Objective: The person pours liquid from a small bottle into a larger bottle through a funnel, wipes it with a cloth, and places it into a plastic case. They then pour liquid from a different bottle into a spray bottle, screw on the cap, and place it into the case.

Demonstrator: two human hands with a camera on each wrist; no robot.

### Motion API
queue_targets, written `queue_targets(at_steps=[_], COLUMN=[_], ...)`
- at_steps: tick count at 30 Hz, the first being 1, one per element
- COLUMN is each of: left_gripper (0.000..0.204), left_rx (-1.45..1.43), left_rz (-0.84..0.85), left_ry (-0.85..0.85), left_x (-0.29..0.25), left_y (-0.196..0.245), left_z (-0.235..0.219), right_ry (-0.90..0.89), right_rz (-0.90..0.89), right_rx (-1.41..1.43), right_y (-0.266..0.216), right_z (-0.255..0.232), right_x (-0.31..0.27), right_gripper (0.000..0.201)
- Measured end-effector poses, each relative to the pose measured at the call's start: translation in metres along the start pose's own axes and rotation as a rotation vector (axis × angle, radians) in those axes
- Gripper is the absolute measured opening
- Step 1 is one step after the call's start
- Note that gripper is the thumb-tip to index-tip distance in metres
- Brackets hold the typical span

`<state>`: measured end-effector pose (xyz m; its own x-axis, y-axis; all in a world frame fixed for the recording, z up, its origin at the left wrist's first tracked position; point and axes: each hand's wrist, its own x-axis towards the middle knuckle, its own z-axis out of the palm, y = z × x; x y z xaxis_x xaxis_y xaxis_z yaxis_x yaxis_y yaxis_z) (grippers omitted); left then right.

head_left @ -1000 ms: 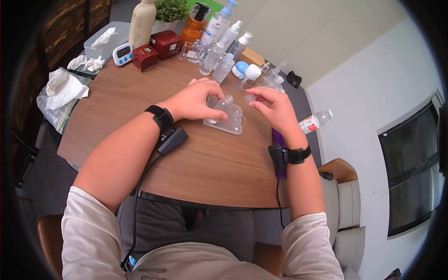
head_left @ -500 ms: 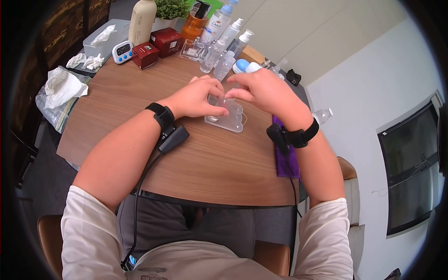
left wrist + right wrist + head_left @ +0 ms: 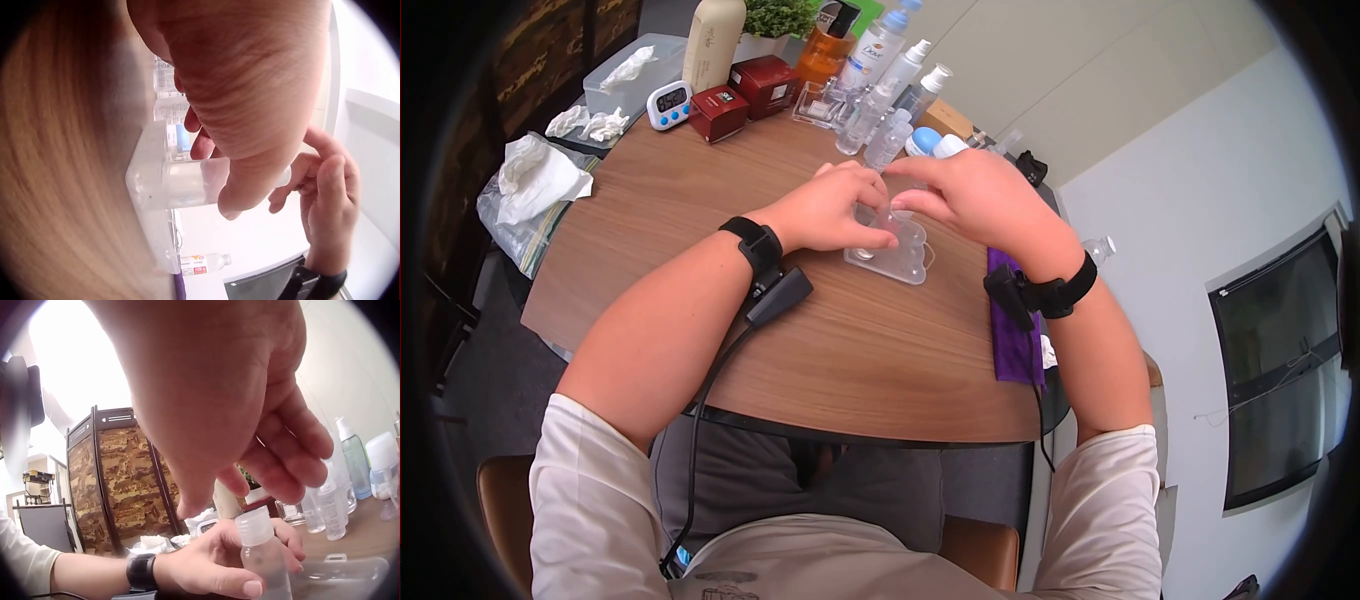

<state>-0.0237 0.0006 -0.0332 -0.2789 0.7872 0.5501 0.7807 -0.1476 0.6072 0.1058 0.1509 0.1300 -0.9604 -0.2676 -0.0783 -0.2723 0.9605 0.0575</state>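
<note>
In the head view my left hand [image 3: 830, 210] reaches over a flat translucent plastic case [image 3: 908, 262] with a scalloped edge on the table. Its thumb and fingers grip a small clear bottle [image 3: 267, 572], which stands upright by the case. A translucent cap [image 3: 255, 526] sits on top of the bottle. My right hand [image 3: 990, 205] hovers just above the cap, its thumb and index finger spread apart and the other fingers loosely bent. Nothing shows between them.
Several pump and spray bottles [image 3: 865, 120] crowd the table's far side, beside dark red boxes [image 3: 763, 85] and a white timer [image 3: 669, 105]. A purple cloth [image 3: 1015, 340] lies along the right edge. Crumpled tissues [image 3: 530, 180] are at the left.
My right hand has moved left to the bottle, bringing the cap it held a second ago; the cap now sits on the bottle. The left hand has kept its grip.
</note>
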Motion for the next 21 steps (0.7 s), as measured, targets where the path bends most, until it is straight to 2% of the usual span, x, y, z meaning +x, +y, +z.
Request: queue_targets(at_steps=[2,3,5,6,8,9,12,15,17,18,20,21], left_gripper=[0.036,0.036,0.036,0.036,0.036,0.036,0.037,0.037,0.037,0.037,0.035,0.035], left_rx=[0.027,0.028,0.032,0.031,0.037,0.038,0.04,0.08,0.147,0.147,0.234,0.234], left_rz=[0.01,0.008,0.0,-0.001,0.011,0.009,0.018,0.054,0.006,0.009,-0.016,-0.012], left_ry=[-0.017,-0.014,-0.021,-0.021,-0.005,-0.003,-0.022,0.034,0.076,0.073,0.101,0.095], left_x=[-0.001,-0.001,-0.001,-0.001,-0.001,-0.001,-0.002,-0.002,-0.002,-0.002,-0.002,-0.002], left_y=[0.001,0.002,0.004,0.005,0.005,0.005,0.009,0.01,0.017,0.02,0.026,0.028], left_z=[-0.002,-0.003,-0.002,-0.001,0.0,-0.001,-0.001,0.003,0.006,0.008,0.013,0.015], right_ry=[0.123,0.122,-0.033,-0.034,0.123,0.122,0.07,0.083,0.1,0.102,0.255,0.258], right_rz=[-0.124,-0.127,-0.089,-0.089,-0.291,-0.295,-0.266,-0.189,0.029,0.033,0.002,0.008], right_rx=[0.089,0.089,-0.076,-0.075,0.093,0.092,0.034,0.035,-0.006,-0.006,-0.209,-0.207], right_y=[0.001,0.003,0.01,0.012,0.015,0.016,0.021,0.017,0.009,0.009,0.007,0.008], right_z=[0.0,0.001,0.006,0.008,0.009,0.011,0.019,0.029,0.035,0.041,0.052,0.055], right_x=[-0.001,0.0,0.003,0.002,0.001,0.001,0.0,-0.001,-0.005,-0.007,-0.01,-0.011], right_gripper=[0.043,0.043,0.035,0.035,0.024,0.024,0.024,0.028,0.031,0.031,0.036,0.036])
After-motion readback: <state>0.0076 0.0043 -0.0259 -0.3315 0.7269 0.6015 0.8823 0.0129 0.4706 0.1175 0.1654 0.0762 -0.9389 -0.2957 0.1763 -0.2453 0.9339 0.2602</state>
